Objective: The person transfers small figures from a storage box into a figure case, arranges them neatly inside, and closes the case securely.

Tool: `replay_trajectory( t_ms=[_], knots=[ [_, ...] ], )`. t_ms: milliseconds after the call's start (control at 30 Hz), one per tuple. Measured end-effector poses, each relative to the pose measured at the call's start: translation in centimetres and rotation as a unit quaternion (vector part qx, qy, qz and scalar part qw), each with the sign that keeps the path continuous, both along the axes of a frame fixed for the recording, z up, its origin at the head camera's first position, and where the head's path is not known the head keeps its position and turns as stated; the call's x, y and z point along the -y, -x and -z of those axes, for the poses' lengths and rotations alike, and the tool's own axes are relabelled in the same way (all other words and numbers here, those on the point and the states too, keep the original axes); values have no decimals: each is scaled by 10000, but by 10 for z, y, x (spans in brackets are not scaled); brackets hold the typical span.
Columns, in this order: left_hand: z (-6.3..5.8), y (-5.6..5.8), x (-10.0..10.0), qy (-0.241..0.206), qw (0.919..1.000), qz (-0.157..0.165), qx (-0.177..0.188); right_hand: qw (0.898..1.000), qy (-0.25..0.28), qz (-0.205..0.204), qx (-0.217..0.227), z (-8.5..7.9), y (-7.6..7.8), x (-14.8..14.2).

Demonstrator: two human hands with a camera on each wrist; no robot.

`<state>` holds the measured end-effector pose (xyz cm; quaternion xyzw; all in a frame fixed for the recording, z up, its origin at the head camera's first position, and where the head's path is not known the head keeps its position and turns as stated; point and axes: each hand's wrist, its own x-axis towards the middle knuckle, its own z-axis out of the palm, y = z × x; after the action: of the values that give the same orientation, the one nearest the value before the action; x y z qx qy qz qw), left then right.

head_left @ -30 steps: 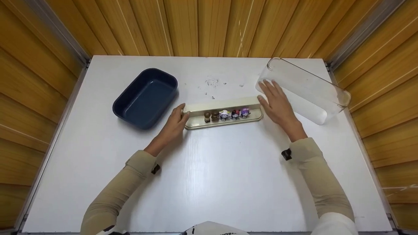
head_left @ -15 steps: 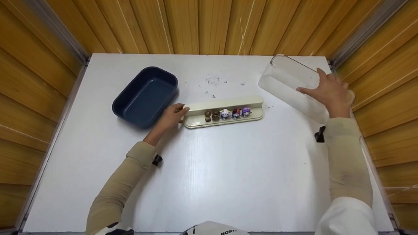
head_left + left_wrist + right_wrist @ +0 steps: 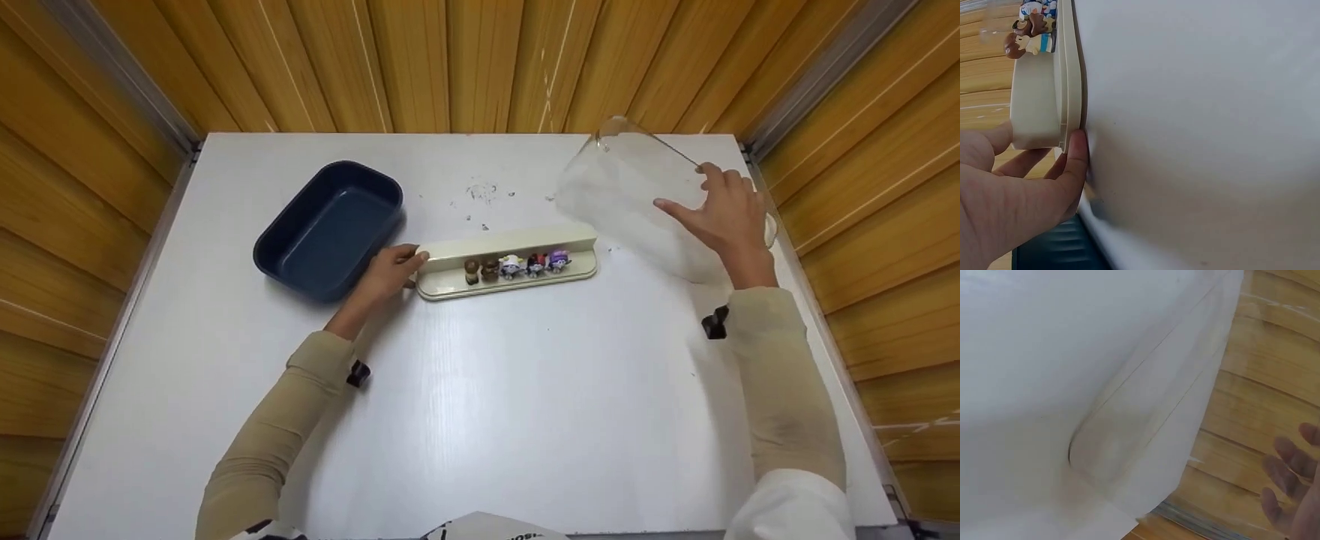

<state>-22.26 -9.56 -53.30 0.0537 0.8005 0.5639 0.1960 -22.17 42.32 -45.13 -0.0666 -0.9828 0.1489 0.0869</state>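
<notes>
A cream display base (image 3: 487, 244) with a raised back step lies mid-table, with several small figurines (image 3: 513, 266), brown, white, red and purple, in a row on it. My left hand (image 3: 388, 274) grips the base's left end; in the left wrist view the thumb is on the step and the fingertips (image 3: 1078, 146) are at the lower edge. At the right, my right hand (image 3: 727, 217) holds a long transparent cover (image 3: 630, 199) between spread thumb and fingers, its open side up and its outline blurred. Through clear plastic, the right wrist view shows the curled fingers (image 3: 1286, 467).
A dark blue rectangular bin (image 3: 330, 232) stands left of the base, close to the left forearm. Dark specks (image 3: 481, 191) mark the white table (image 3: 510, 420) behind the base. Wood-patterned panels (image 3: 480, 67) enclose the back and sides.
My right hand has left the base's right end, moved right and taken hold of the transparent cover, which has now shifted left. The left hand stays at the base's left end.
</notes>
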Motion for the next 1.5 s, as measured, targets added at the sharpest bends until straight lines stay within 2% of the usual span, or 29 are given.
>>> replay_trajectory(
  t_ms=[100, 200, 333, 433, 567, 833, 1067, 1400, 1500],
  knots=[
    [0, -3, 12, 82, 9998, -163, 72, 9948, 795, -193, -609, -5, 5, 23],
    [0, -6, 23, 134, 9991, -353, 208, 9802, 1274, -697, -1348, -13, 12, 45],
    [0, -2, 27, 123, 9990, -351, 238, 9558, 1136, -1618, -2174, -27, 18, 69],
    [-1, 3, 25, 93, 9993, -321, 164, 9401, 966, -2201, -2416, -33, 20, 83],
    [-2, 7, 22, 101, 9995, -263, 122, 9294, 1094, -2616, -2363, -31, 22, 98],
    [-2, 7, 18, 114, 9993, -302, 165, 9215, 1518, -2948, -2022, -23, 28, 116],
    [-5, 7, 18, 142, 9991, -346, 203, 9233, 1389, -3089, -1811, -21, 29, 124],
    [-5, -1, 17, 15, 9991, -378, 193, 9319, 1065, -3250, -1208, -9, 30, 138],
    [-5, -2, 17, 13, 9991, -409, 128, 9314, 1010, -3325, -1089, -8, 30, 143]
  ],
)
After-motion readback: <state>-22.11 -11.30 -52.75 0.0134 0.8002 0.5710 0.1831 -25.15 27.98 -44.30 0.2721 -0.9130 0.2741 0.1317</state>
